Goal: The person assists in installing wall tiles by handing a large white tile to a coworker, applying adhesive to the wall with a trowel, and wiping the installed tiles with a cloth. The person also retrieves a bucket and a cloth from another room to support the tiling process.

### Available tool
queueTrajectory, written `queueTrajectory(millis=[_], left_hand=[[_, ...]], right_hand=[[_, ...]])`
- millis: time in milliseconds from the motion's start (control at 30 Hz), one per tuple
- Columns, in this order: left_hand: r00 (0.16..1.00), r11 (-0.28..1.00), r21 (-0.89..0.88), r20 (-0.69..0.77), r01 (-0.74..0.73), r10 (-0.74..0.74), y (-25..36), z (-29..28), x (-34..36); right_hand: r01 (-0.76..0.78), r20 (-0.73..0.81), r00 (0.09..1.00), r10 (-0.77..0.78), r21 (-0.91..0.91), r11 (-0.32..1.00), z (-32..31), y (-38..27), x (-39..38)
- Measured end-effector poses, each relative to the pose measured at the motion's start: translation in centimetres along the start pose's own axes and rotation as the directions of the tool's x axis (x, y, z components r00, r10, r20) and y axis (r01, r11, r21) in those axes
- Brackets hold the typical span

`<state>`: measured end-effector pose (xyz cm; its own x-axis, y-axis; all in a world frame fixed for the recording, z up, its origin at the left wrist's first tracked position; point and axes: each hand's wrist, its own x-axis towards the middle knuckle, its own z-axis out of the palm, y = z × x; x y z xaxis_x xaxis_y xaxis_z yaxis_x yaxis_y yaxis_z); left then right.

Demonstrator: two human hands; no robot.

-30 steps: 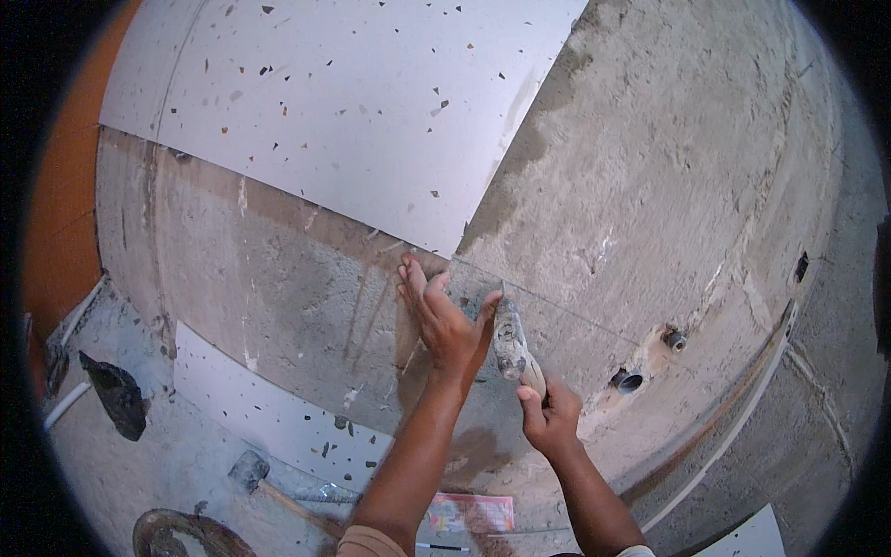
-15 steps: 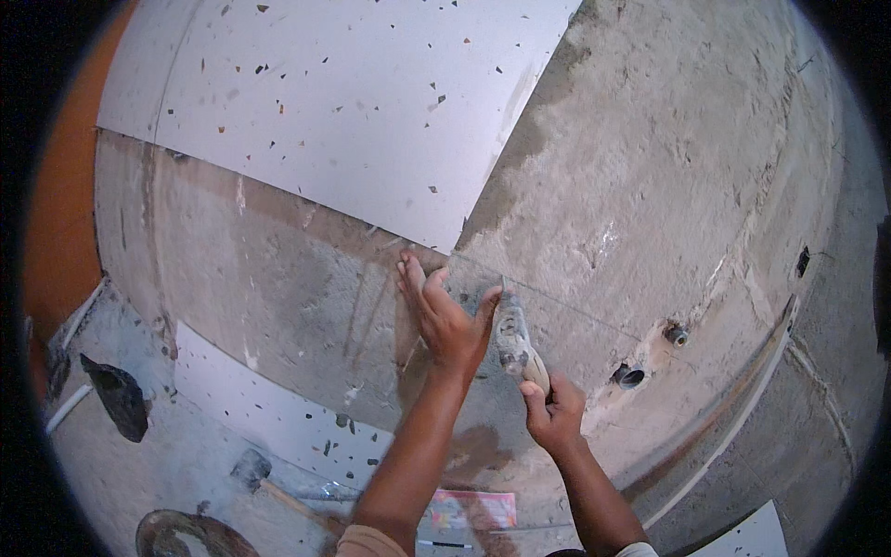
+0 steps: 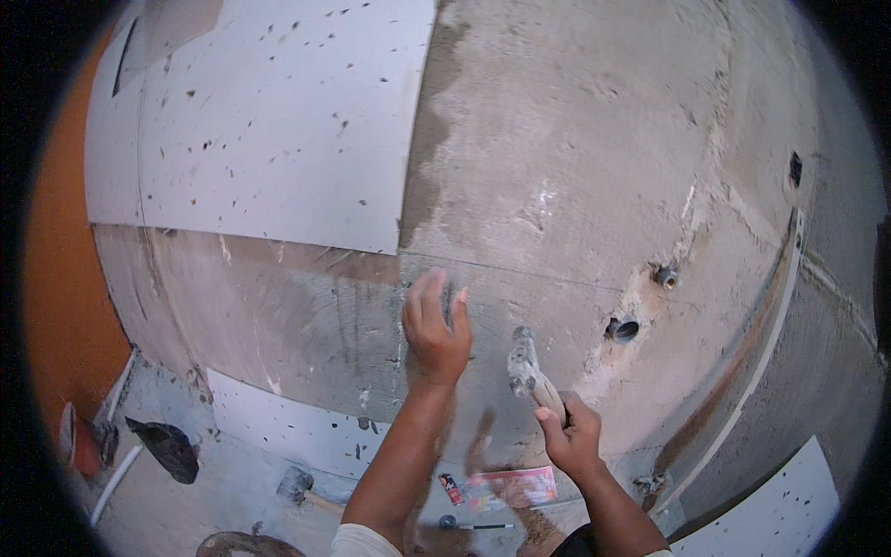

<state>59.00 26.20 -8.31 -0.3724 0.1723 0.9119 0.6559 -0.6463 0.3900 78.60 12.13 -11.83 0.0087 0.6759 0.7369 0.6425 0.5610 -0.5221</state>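
My right hand (image 3: pixel 574 434) is wrapped round the pale handles of dusty grey pliers (image 3: pixel 525 367). The head of the pliers points up and slightly left, over the rough plaster wall (image 3: pixel 566 121). Below the corner of a large white speckled tile (image 3: pixel 269 130), my left hand (image 3: pixel 436 336) is raised near the wall with thumb and fingers apart and nothing visible in it. Its fingertips are a little blurred, and I cannot tell whether they touch the wall. A thin dark line (image 3: pixel 520 269) crosses the plaster, running right from the tile's lower corner.
Two pipe ends, a smaller fitting (image 3: pixel 666 277) and a wider opening (image 3: pixel 624 330), stick out at the right. Low down are a white speckled strip (image 3: pixel 288 408), a hammer (image 3: pixel 295 485), a black bucket-like thing (image 3: pixel 165 450), a pink packet (image 3: pixel 515 486) and another speckled tile (image 3: pixel 766 511).
The view has swung, so the tile appears further left. My left hand has drawn away from the tip of the pliers, and the pliers sit lower, further from the wall line.
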Motion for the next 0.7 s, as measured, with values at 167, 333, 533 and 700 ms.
queueTrajectory(millis=[167,333,533,700], left_hand=[[0.949,0.950,-0.180,0.237,0.254,-0.209,0.2,-0.8,1.6],[0.874,0.931,-0.177,0.436,0.318,-0.215,-0.3,-2.2,3.2],[0.820,0.901,-0.209,0.527,0.380,-0.223,-0.5,-3.0,3.4],[0.676,0.694,-0.312,0.656,0.649,-0.337,-0.9,-3.6,3.2]], right_hand=[[-0.056,0.045,0.997,0.055,0.014,0.998,-1.1,0.4,-0.1],[-0.059,0.050,0.997,0.056,0.052,0.997,-1.5,0.8,-0.2],[-0.135,0.073,0.989,0.126,0.122,0.983,-1.1,0.9,-0.2],[-0.129,0.062,0.991,0.122,0.123,0.984,-0.4,1.2,-0.2]])
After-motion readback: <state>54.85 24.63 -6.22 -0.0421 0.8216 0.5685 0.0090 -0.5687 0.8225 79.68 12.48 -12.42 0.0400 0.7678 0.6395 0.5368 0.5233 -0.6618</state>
